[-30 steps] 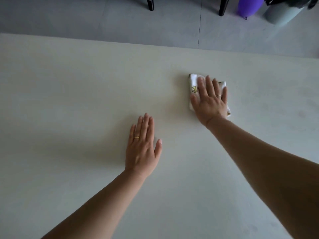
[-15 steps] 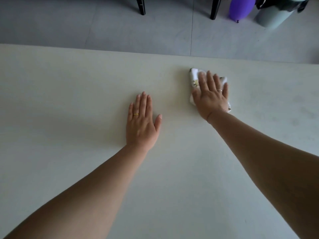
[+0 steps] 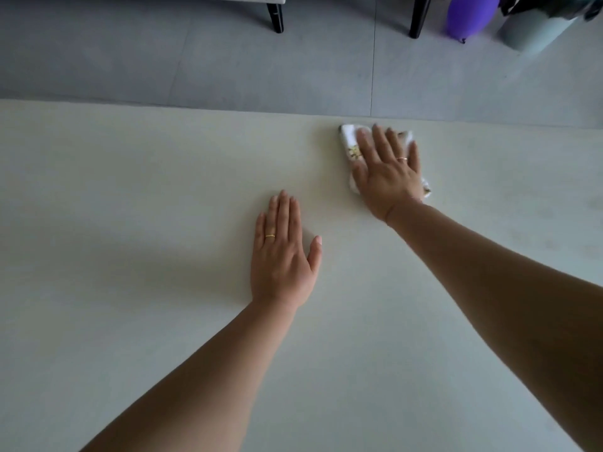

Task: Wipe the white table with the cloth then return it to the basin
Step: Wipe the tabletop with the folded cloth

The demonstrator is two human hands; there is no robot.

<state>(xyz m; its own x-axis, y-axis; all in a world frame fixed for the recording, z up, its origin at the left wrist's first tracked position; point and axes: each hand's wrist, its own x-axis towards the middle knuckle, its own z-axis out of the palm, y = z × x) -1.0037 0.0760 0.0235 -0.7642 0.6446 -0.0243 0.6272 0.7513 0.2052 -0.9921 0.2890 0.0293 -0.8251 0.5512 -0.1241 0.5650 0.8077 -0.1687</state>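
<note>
The white table fills most of the view. A folded white cloth with a yellow print lies on it close to the far edge, right of centre. My right hand presses flat on the cloth with fingers spread, covering most of it. My left hand rests palm down on the bare tabletop, nearer to me and to the left of the cloth, holding nothing. No basin is in view.
Beyond the table's far edge lies grey tiled floor. Two black furniture legs stand at the top, with a purple balloon-like object and a pale green bin at the top right.
My right hand has pushed the cloth farther away, up to the table's far edge. My left hand slid forward on the table, and the view tilted to show more floor.
</note>
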